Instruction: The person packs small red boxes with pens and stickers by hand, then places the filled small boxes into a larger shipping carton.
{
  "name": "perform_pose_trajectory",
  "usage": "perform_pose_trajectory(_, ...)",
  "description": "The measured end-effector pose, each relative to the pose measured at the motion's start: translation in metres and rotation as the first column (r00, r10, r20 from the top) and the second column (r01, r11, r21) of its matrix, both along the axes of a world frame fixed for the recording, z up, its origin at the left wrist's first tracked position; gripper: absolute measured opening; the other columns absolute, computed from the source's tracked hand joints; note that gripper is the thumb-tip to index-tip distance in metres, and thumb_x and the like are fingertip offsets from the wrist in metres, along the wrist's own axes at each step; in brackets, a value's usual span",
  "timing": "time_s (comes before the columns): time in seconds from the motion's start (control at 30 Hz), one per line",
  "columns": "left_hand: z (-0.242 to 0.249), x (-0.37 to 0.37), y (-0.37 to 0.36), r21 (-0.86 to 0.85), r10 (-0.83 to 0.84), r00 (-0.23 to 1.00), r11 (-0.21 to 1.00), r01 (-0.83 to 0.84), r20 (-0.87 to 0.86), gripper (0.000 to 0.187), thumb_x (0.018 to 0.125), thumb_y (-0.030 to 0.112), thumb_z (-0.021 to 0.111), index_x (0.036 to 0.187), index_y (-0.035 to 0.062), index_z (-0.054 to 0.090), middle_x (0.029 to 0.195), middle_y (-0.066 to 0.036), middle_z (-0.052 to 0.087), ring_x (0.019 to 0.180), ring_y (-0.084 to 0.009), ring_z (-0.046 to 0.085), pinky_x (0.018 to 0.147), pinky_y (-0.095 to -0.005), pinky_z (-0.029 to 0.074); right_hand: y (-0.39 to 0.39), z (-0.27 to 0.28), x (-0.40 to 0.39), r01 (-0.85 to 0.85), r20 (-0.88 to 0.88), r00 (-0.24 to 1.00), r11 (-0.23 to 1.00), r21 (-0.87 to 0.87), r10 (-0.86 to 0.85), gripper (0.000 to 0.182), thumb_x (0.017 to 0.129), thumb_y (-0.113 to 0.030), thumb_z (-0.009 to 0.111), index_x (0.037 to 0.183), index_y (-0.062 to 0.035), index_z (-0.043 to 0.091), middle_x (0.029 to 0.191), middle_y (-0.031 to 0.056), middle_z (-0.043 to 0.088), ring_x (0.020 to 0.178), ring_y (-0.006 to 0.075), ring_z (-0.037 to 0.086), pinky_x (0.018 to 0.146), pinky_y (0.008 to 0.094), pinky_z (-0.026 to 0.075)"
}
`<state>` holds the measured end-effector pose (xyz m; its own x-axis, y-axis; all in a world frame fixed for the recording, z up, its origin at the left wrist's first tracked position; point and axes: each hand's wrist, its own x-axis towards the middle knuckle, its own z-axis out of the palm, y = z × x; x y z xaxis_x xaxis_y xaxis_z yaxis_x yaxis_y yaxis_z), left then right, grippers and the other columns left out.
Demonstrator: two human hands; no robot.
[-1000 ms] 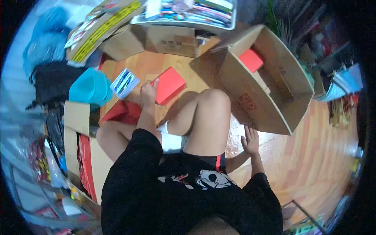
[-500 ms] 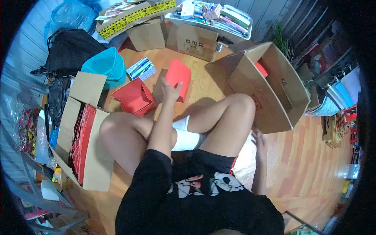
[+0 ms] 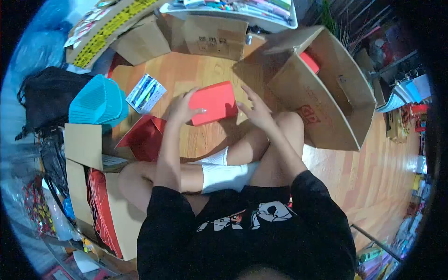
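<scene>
A closed red box (image 3: 214, 101) is in front of my crossed legs, just above the wood floor. My left hand (image 3: 183, 108) grips its left end, thumb on the near side and fingers along the far side. Off its right end is my right hand (image 3: 255, 111), fingers spread, with a small gap to the box. An open red box (image 3: 145, 137) stands on the floor beside my left forearm. Further left, flattened red boxes (image 3: 103, 210) with strings are packed upright in an open carton (image 3: 84, 147).
A large carton (image 3: 322, 102) at right has a red box (image 3: 309, 62) inside. Teal baskets (image 3: 95, 102) and a pack of pens (image 3: 145, 93) sit at left. Along the back are a small carton (image 3: 215, 37) and a white tray (image 3: 233, 16) full of stationery.
My right hand has come from the floor beside my right thigh up to the red box's right side. The red box has turned from upright to lying more sideways. The view has shifted.
</scene>
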<state>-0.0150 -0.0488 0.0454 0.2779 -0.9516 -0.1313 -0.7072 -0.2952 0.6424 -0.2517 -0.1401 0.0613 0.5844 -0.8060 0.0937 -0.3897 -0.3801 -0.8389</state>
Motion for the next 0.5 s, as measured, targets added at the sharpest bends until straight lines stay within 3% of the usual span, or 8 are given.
perform_pose_trajectory(0.03,0.009,0.0,-0.003,-0.045,-0.147,0.989,0.988,0.148,0.027,0.074,0.057,0.029,0.075,0.122,0.0144,0.042,0.118,-0.025,0.042,0.109,-0.0364,0.043,0.09,-0.0395,0.038,0.006,-0.011,0.008,0.012,-0.016,1.0,1.0,0.024,-0.011,0.045,0.081,-0.023,0.057,0.119,-0.0039,0.044,0.121,0.0142,0.045,0.107,0.0231,0.046,0.084,0.0307,0.041)
perform_pose_trajectory(0.07,0.025,-0.003,-0.004,0.055,-0.206,0.968,0.978,0.2,0.144,0.072,0.059,0.024,0.074,0.122,0.0129,0.041,0.12,-0.025,0.039,0.111,-0.0372,0.041,0.092,-0.0391,0.036,0.011,-0.02,0.014,0.025,0.015,1.0,0.999,-0.039,-0.025,0.046,0.08,-0.023,0.058,0.12,-0.0049,0.043,0.123,0.0154,0.043,0.109,0.0236,0.044,0.084,0.0319,0.041)
perform_pose_trajectory(0.1,0.038,-0.007,-0.004,0.067,-0.206,0.97,0.978,0.199,0.127,0.072,0.059,0.024,0.074,0.122,0.0129,0.041,0.12,-0.025,0.039,0.111,-0.0372,0.041,0.092,-0.0391,0.036,0.014,-0.027,0.018,0.033,0.048,0.998,0.994,-0.107,-0.028,0.048,0.079,-0.023,0.059,0.121,-0.0058,0.043,0.125,0.0165,0.041,0.111,0.0242,0.043,0.085,0.033,0.041)
perform_pose_trajectory(0.17,0.053,-0.015,-0.002,0.126,-0.214,0.976,0.968,0.216,-0.032,0.066,0.064,0.024,0.071,0.121,0.0118,0.042,0.122,-0.023,0.037,0.112,-0.0368,0.039,0.093,-0.0385,0.035,0.014,-0.011,0.016,-0.078,0.015,0.997,0.996,-0.05,0.079,0.047,0.078,-0.021,0.06,0.12,-0.0062,0.045,0.122,0.0184,0.043,0.11,0.0261,0.044,0.087,0.0335,0.039)
perform_pose_trajectory(0.23,0.046,-0.025,0.005,0.065,-0.145,0.989,0.987,0.147,-0.036,0.062,0.066,0.024,0.069,0.121,0.0109,0.042,0.123,-0.023,0.036,0.112,-0.0365,0.039,0.092,-0.0385,0.035,0.012,-0.009,0.014,-0.114,0.08,0.992,0.941,0.318,0.094,0.043,0.078,-0.019,0.06,0.117,-0.0053,0.047,0.118,0.0193,0.046,0.108,0.027,0.046,0.087,0.0319,0.039)
perform_pose_trajectory(0.3,0.038,-0.031,0.007,0.001,-0.091,0.995,0.996,0.091,-0.035,0.059,0.069,0.024,0.067,0.12,0.01,0.042,0.123,-0.023,0.035,0.112,-0.0363,0.039,0.092,-0.0385,0.035,0.013,-0.016,0.016,-0.09,0.128,0.99,0.954,0.285,0.055,0.035,0.077,-0.019,0.06,0.109,-0.0053,0.054,0.109,0.0168,0.052,0.101,0.0285,0.051,0.085,0.0331,0.04)
perform_pose_trajectory(0.37,0.028,-0.033,0.006,-0.027,-0.021,1.0,0.999,0.021,0.001,0.053,0.07,0.024,0.067,0.116,0.0084,0.047,0.11,-0.019,0.043,0.109,-0.0334,0.04,0.091,-0.0365,0.035,0.013,-0.022,0.019,-0.038,0.103,0.994,0.994,0.103,0.028,0.03,0.076,-0.02,0.061,0.102,-0.0037,0.059,0.105,0.0163,0.055,0.097,0.027,0.054,0.08,0.0319,0.043)
perform_pose_trajectory(0.5,0.021,-0.035,0.009,0.028,0.009,0.999,1.0,-0.008,-0.046,0.05,0.07,0.025,0.067,0.114,0.0057,0.049,0.115,-0.021,0.041,0.11,-0.0345,0.04,0.091,-0.0373,0.035,0.012,-0.027,0.025,-0.012,0.046,0.999,0.967,0.254,0.0,0.024,0.076,-0.02,0.062,0.093,-0.0035,0.063,0.1,0.017,0.058,0.092,0.0265,0.057,0.076,0.0304,0.046)
